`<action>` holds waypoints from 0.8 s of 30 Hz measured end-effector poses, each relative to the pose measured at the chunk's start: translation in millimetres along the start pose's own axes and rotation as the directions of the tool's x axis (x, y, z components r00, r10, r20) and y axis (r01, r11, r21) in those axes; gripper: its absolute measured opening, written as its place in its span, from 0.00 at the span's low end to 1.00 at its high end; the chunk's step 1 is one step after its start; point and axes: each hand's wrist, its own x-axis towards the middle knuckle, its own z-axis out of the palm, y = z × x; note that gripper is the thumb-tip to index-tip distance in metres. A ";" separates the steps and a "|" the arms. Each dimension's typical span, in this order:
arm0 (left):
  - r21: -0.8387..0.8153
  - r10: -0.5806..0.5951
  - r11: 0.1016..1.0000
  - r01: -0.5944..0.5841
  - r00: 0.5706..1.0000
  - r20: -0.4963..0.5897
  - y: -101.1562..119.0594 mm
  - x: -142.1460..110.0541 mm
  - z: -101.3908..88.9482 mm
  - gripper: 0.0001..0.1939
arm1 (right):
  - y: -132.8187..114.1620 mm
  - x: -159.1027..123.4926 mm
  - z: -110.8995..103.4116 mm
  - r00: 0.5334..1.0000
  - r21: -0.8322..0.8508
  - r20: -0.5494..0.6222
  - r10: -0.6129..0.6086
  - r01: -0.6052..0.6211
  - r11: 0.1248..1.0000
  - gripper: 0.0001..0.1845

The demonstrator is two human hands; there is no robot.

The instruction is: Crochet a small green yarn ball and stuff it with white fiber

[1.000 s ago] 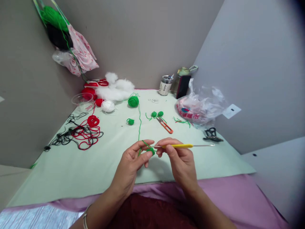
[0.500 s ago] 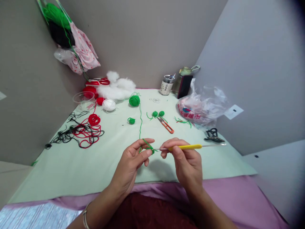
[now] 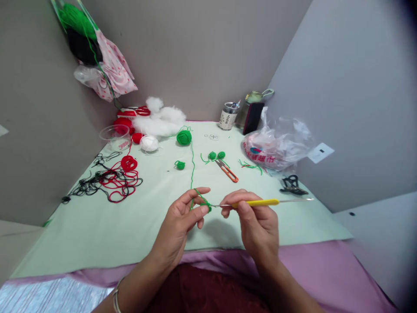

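Note:
My left hand (image 3: 184,219) pinches a small green crochet piece (image 3: 206,205) between thumb and fingers, with green yarn (image 3: 192,167) looped over the index finger. That strand runs back across the table to a green yarn ball (image 3: 184,137). My right hand (image 3: 256,217) grips a crochet hook with a yellow handle (image 3: 259,202); its metal tip points left into the green piece. Both hands hover just above the pale green mat (image 3: 146,217), near its front edge.
Orange-handled snips (image 3: 228,171) and two small green balls (image 3: 216,155) lie mid-table, another green piece (image 3: 179,164) to their left. Tangled red and black yarn (image 3: 107,180), white stuffing (image 3: 159,119), a clear cup (image 3: 114,135), a jar (image 3: 227,116), a plastic bag (image 3: 276,145) ring the mat.
My right hand has drawn the hook a little to the right, away from the left hand. The left hand keeps its pinch on the green piece.

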 end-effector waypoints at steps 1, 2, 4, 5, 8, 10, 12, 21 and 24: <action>0.003 0.000 1.000 0.000 1.000 0.001 0.2 0.0 0.3 0.20 | 0.4 -0.1 -0.1 1.000 -0.008 0.000 0.003 -0.003 1.000 0.11; 0.006 0.000 1.000 0.000 1.000 0.001 0.2 0.1 0.5 0.20 | 0.8 -0.2 -0.1 1.000 -0.016 -0.002 0.008 -0.008 1.000 0.11; 0.011 0.003 1.000 -0.003 1.000 0.002 -0.2 0.4 0.6 0.19 | 1.5 -0.1 -0.3 1.000 -0.025 -0.007 0.012 -0.012 1.000 0.11; 0.012 0.004 1.000 -0.004 1.000 0.002 -0.5 0.4 0.5 0.19 | 1.7 -0.1 -0.3 1.000 -0.026 -0.009 0.013 -0.013 1.000 0.12; 0.010 0.008 1.000 -0.008 1.000 0.003 -1.1 0.0 0.2 0.19 | 1.5 0.0 -0.5 1.000 -0.031 -0.015 0.008 -0.009 0.999 0.12; 0.012 0.006 1.000 -0.006 1.000 0.007 -0.9 -0.8 0.2 0.19 | 1.0 -0.1 -0.6 1.000 -0.037 -0.014 0.002 -0.003 0.999 0.12; 0.018 0.000 1.000 0.000 1.000 0.009 -0.2 -1.4 0.4 0.19 | 0.7 -0.4 -0.7 1.000 -0.041 -0.010 -0.001 0.001 0.999 0.12; 0.021 -0.004 1.000 0.003 1.000 0.028 -0.6 -1.5 0.2 0.24 | 3.9 -1.4 0.5 0.998 0.064 -0.018 0.065 -0.064 0.996 0.12; 0.016 -0.009 1.000 0.008 1.000 0.027 -0.9 -2.5 -0.1 0.25 | 4.3 -1.2 0.6 0.996 0.080 -0.033 0.083 -0.081 0.994 0.12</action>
